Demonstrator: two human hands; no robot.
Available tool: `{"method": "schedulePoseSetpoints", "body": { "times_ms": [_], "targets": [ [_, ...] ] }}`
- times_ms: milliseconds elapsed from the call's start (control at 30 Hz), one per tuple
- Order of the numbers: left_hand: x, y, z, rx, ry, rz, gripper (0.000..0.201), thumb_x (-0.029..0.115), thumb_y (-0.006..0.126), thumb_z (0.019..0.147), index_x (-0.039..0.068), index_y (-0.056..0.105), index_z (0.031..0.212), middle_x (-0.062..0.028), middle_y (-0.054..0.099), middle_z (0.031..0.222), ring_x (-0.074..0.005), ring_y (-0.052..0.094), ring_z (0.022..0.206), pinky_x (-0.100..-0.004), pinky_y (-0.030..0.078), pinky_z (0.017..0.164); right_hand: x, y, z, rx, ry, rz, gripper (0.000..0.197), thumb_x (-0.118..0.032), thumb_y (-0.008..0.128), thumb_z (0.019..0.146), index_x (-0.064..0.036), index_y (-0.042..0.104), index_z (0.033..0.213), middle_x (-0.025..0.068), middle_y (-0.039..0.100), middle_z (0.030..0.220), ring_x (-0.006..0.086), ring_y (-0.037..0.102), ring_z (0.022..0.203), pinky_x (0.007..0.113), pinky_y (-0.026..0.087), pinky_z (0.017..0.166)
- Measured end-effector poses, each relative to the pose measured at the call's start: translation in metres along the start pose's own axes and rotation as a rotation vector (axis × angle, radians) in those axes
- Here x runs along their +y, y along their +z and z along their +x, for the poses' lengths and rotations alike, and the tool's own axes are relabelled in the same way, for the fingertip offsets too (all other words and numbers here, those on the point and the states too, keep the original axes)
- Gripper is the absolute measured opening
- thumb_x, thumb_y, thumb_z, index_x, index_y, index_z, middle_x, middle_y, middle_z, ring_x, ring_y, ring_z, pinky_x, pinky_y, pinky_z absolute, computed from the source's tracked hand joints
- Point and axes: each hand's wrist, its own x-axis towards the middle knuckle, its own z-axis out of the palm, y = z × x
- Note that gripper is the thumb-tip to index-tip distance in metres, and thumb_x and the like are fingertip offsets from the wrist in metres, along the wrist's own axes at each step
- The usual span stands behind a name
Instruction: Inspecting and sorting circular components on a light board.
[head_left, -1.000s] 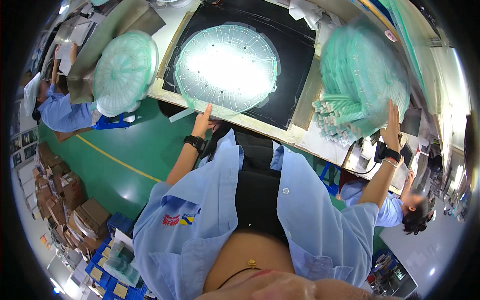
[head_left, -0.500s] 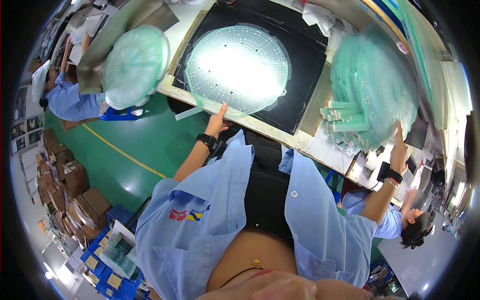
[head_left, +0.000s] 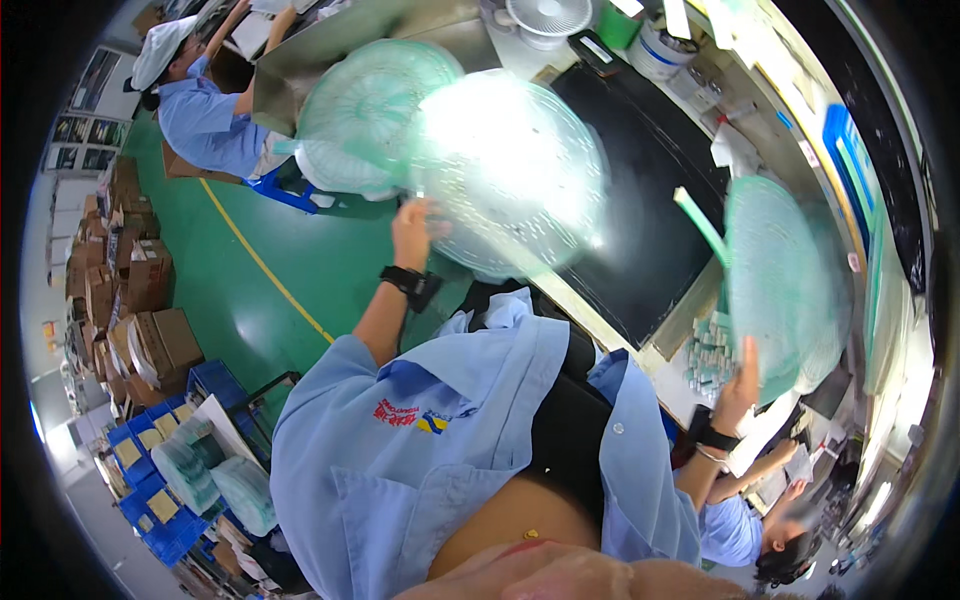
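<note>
Blurred by motion, a round translucent disc [head_left: 510, 175] with a pale green tint and rows of small marks hangs over the left part of the bench. My left hand [head_left: 411, 236] grips its near left edge. The disc partly overlaps a pile of similar discs [head_left: 365, 110] at the left. On the right, my right hand [head_left: 738, 388] has its fingers closed at the near edge of another round disc [head_left: 780, 275], which is tilted up with its straight tab [head_left: 702, 226] sticking out. Below that disc, the stacked tab ends [head_left: 710, 355] of more discs show.
A black mat [head_left: 640, 200] covers the bench, with a phone [head_left: 594, 52], a small white fan [head_left: 548, 18] and a white tub [head_left: 660, 50] behind it. Co-workers [head_left: 210, 125] sit at left and lower right. Cardboard boxes [head_left: 150, 345] and blue crates [head_left: 150, 500] stand on the left.
The disc that lay on the black mat is lifted and moved left in my left hand. My right hand has raised a disc from the right stack. The view has turned somewhat.
</note>
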Motion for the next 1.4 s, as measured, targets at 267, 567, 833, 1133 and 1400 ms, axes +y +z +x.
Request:
{"method": "schedulePoseSetpoints", "body": {
  "times_ms": [267, 567, 833, 1133, 1400],
  "targets": [
    [0.046, -0.165, 0.138, 0.415, 0.211, 0.305, 0.033, 0.028, 0.059, 0.093, -0.003, 0.061, 0.104, -0.0118, 0.063, 0.088, -0.0276, 0.063, 0.075, -0.0404, 0.056, 0.070, -0.123, 0.178, 0.026, -0.173, -0.290, 0.067, 0.054, 0.006, 0.050, 0.083, -0.0140, 0.055, 0.134, 0.0123, 0.058, 0.131, 0.0308, 0.056, 0.121, 0.042, 0.044, 0.101],
    [0.035, -0.141, 0.167, 1.031, 0.212, 0.320, 0.078, 0.042, 0.074, 0.079, -0.009, 0.042, 0.129, -0.0305, 0.046, 0.129, -0.0382, 0.048, 0.120, -0.0422, 0.041, 0.098, -0.166, 0.247, 0.022, -0.441, -0.426, -0.100, 0.050, -0.021, 0.064, 0.085, -0.0179, 0.053, 0.134, 0.0078, 0.056, 0.133, 0.0398, 0.052, 0.119, 0.048, 0.046, 0.097],
    [0.018, -0.102, 0.161, 0.813, 0.183, -0.013, 0.109, 0.037, 0.077, 0.079, -0.008, 0.003, 0.145, -0.0290, 0.032, 0.142, -0.0380, 0.045, 0.123, -0.0453, 0.042, 0.101, -0.178, 0.237, 0.018, -0.406, -0.324, -0.012, 0.046, -0.020, 0.064, 0.085, -0.0170, 0.055, 0.130, 0.0078, 0.055, 0.134, 0.0392, 0.050, 0.121, 0.049, 0.039, 0.103],
    [-0.012, -0.102, 0.101, 0.577, -0.096, -0.176, 0.071, 0.052, 0.063, 0.085, 0.004, 0.036, 0.130, -0.0134, 0.047, 0.121, -0.0256, 0.057, 0.091, -0.0393, 0.048, 0.069, -0.141, 0.214, 0.012, -0.312, -0.262, -0.052, 0.051, -0.021, 0.065, 0.085, -0.0153, 0.052, 0.134, 0.0145, 0.053, 0.134, 0.0357, 0.049, 0.124, 0.047, 0.036, 0.105],
    [-0.051, -0.028, -0.028, -0.280, -0.707, 0.255, 0.068, 0.051, 0.065, 0.086, 0.012, 0.042, 0.137, -0.0090, 0.059, 0.113, -0.0179, 0.062, 0.082, -0.0296, 0.050, 0.068, -0.095, 0.174, 0.001, -0.397, -0.099, 0.212, 0.043, -0.019, 0.068, 0.084, -0.0125, 0.058, 0.126, 0.0164, 0.059, 0.125, 0.0336, 0.054, 0.120, 0.046, 0.040, 0.102]
  ]
}}
